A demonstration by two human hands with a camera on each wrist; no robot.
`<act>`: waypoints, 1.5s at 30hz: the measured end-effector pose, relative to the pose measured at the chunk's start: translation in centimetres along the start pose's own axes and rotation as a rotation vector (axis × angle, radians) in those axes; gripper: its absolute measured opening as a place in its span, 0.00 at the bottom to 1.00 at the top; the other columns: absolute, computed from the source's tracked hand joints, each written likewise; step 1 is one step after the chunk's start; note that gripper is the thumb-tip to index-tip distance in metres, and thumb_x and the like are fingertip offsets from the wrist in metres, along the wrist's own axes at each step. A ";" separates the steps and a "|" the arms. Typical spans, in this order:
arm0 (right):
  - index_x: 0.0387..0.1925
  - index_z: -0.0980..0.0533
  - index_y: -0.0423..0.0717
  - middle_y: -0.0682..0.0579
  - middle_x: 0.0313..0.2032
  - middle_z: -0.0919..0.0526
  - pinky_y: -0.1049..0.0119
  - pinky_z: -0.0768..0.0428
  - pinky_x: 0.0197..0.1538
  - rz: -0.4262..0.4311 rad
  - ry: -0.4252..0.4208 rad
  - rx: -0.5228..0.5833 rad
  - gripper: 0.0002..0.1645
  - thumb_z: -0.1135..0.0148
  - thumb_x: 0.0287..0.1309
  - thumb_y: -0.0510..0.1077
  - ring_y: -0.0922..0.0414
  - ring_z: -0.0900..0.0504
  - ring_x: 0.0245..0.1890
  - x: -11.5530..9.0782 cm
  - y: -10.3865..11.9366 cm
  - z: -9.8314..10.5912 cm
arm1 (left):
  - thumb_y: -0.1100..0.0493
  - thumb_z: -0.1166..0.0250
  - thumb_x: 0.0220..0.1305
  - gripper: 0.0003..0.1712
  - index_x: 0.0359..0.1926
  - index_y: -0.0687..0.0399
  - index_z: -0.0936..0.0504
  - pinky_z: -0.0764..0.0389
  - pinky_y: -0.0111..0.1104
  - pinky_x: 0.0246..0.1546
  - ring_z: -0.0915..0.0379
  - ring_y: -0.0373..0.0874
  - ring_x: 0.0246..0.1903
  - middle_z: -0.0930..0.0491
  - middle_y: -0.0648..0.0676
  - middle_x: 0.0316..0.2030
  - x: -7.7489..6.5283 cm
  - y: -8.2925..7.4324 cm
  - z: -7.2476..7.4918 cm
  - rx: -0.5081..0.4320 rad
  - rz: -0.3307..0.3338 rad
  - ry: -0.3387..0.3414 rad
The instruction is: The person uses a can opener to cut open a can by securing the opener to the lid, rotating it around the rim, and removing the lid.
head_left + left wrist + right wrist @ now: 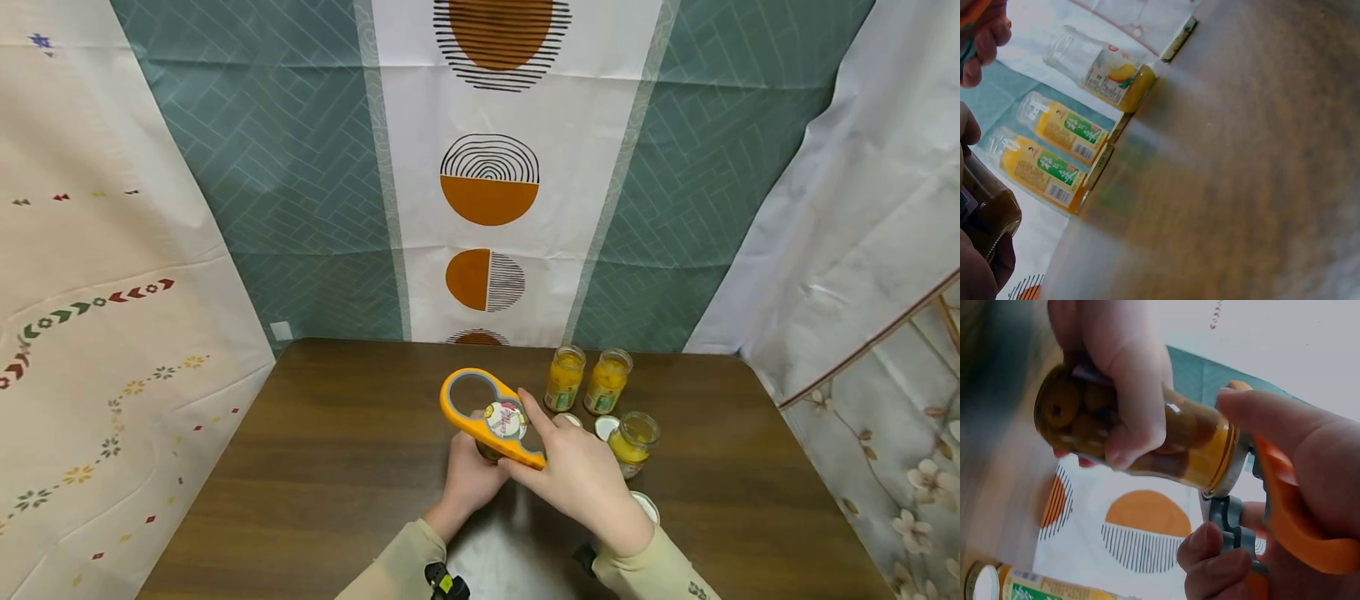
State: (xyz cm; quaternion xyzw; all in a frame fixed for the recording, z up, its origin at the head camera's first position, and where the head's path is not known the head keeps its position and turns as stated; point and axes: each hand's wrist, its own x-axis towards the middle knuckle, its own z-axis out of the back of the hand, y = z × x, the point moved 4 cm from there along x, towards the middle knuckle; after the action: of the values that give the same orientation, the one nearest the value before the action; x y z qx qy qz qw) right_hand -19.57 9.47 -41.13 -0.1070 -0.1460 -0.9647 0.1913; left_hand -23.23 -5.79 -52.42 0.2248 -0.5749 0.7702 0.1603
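Observation:
My left hand grips a glass jar of olives round its body. The jar is lifted off the table and tilted in the right wrist view. Over its lid lies an orange and grey jar opener, whose grey toothed inner edges touch the lid's rim. My right hand holds the opener, thumb on one side and fingers curled on the other. In the head view the lid's printed top shows through the opener's gap. The left hand hides much of the jar's body.
Two jars of yellow fruit stand at the table's back right. A third jar, only partly filled, stands nearer. White lids lie beside them. The brown table meets a hanging patterned cloth.

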 end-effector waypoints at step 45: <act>0.70 0.38 0.79 0.68 0.16 0.38 0.67 0.37 0.16 0.091 -0.085 -0.056 0.56 0.25 0.34 0.65 0.65 0.37 0.17 -3.3 -3.3 4.7 | 0.62 0.25 0.52 0.37 0.63 0.50 0.30 0.24 0.41 0.56 0.26 0.43 0.50 0.22 0.51 0.54 -1.6 -1.8 -2.8 -0.331 0.022 0.639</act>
State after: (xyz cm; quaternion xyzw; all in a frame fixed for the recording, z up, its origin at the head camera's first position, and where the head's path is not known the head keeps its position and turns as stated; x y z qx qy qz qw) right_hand -17.16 15.05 -38.39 -0.1597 -0.1221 -0.9533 0.2253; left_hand -21.44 -2.61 -52.50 -0.0626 -0.6153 0.6997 0.3576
